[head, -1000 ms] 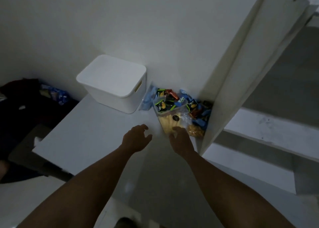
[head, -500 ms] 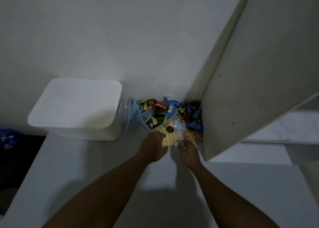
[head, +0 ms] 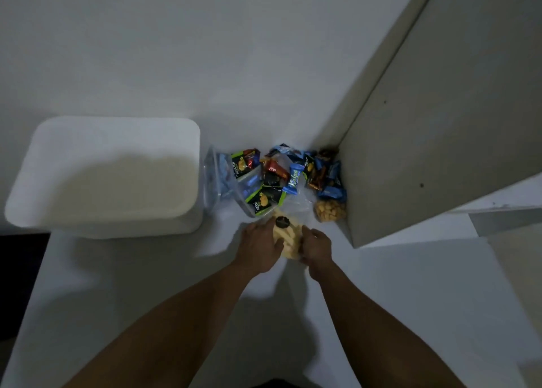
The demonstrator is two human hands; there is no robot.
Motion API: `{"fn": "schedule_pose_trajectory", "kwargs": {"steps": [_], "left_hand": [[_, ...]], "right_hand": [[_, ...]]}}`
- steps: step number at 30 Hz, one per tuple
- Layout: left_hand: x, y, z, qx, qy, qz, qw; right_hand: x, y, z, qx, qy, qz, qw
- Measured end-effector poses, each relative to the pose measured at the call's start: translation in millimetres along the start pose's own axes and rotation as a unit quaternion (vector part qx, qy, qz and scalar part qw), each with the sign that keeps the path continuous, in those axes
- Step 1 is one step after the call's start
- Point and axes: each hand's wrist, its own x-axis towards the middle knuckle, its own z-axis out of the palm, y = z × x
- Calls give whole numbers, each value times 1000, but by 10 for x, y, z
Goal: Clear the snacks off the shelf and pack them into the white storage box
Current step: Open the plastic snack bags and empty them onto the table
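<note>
2 hands meet on 1 snack: the left hand [head: 259, 248] and the right hand [head: 316, 248] each curl round a side of the clear plastic bag of pale yellow stick snacks [head: 289, 241], which lies on the white shelf [head: 146, 285] at the front of the pile. behind it, small blue, green and red snack packets [head: 293, 176] are heaped in the corner, some inside a tipped clear plastic tub [head: 217, 182], with a clear bag of round orange-brown snacks [head: 330, 210] against the grey upright panel [head: 440, 153]. the white lidded plastic storage box [head: 102, 176] stands just beside the tub, to the left, its lid on. to do this well, i judge the bag should be lifted straight up with a light hold, so the brittle sticks do not snap and the film drags no loose packets along. the lid must come off before anything goes in, so 1 hand should be freed for it.
</note>
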Motion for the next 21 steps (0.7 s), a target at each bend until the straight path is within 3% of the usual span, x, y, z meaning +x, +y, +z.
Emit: {"fn": "schedule_pose_trajectory", "kwargs": {"steps": [3,7,11,14,21], "left_hand": [[-64,-118,78,-152,-24,-44,987],[-182,-133,148,-248,2,-135,959],[-249,-71,168,-400,-40,-248,881],[-268,48,138,-469,-69,-280,835],[-293,514,35,-431,-51,-193,880]], "right_hand": [[-89,33,40,-39,-6,-21,999],[-190,130,-14,-73,-30,-27,997],[-253,283,-198,-67,-49,-18,996],[-304,359,-387,-76,-53,-40,995],[-506,286,-793,-16,-19,-74,997]]}}
